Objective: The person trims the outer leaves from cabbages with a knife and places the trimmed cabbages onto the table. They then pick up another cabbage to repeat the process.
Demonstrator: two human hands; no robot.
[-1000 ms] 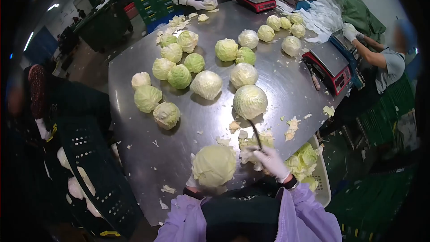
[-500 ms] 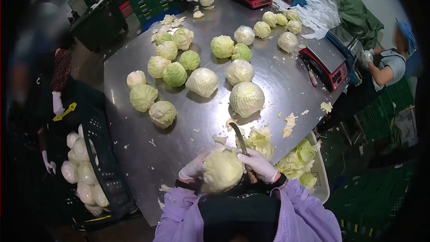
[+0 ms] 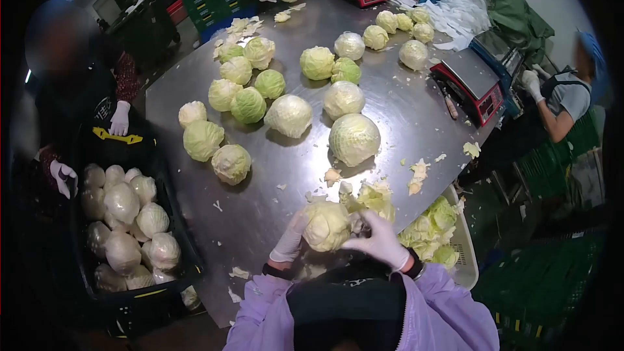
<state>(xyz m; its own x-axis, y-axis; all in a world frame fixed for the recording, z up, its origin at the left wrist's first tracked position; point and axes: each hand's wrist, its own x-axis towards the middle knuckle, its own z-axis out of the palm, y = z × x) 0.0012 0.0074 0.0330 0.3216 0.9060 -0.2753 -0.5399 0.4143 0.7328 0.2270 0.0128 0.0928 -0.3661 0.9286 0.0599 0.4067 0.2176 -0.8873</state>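
A pale, trimmed cabbage [image 3: 327, 226] is in front of me at the near edge of the steel table [image 3: 260, 162]. My left hand [image 3: 290, 238], in a white glove, grips its left side. On its right side my right hand [image 3: 380, 242], also gloved, is open, thumb and fingers apart, with the thumb at the lower edge of the cabbage. The curved knife does not show now. Loose cabbage leaves [image 3: 376, 200] lie just beyond my right hand. A net-wrapped cabbage [image 3: 354, 140] sits farther up the table.
Several green cabbages [image 3: 248, 105] stand across the table. A dark crate [image 3: 188, 237] of wrapped cabbages is at left, with a co-worker's gloved hand [image 3: 119, 119] by its yellow handle. A white basket [image 3: 465, 253] of leaves is at right. A red scale [image 3: 478, 97] and knife [image 3: 451, 105] lie beyond.
The curved knife has gone from my right hand, which has opened beside the cabbage. The cabbage has moved slightly up and turned. At left, the crate and co-worker have shifted, showing more wrapped cabbages.
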